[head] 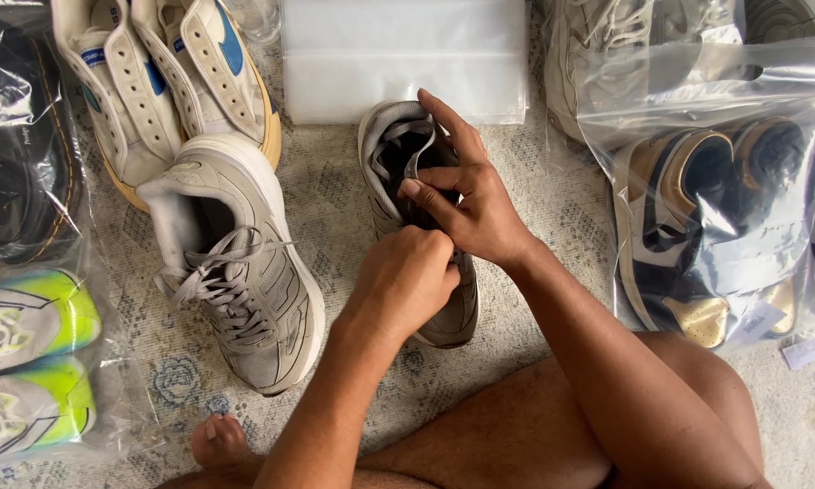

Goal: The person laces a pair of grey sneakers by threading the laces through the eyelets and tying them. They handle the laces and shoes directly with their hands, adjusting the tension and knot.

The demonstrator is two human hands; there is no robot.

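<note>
While grey shoe (398,154) lies under both | left hand (405,282) fisted on it | right hand (466,204) pinching it

A grey shoe (398,154) is laid flat on the patterned rug, its open top pointed away. Its middle and laces are covered up. Its twin, another grey shoe (244,272), is laid just beside it, laces loose.

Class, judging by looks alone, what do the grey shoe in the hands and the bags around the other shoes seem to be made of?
Grey lace-up shoe: seemingly woven mesh with matte synthetic panels, judging by its dull, textured surface. Clear shoe bag: thin glossy plastic film; it is see-through, wrinkled, with bright glare.
</note>
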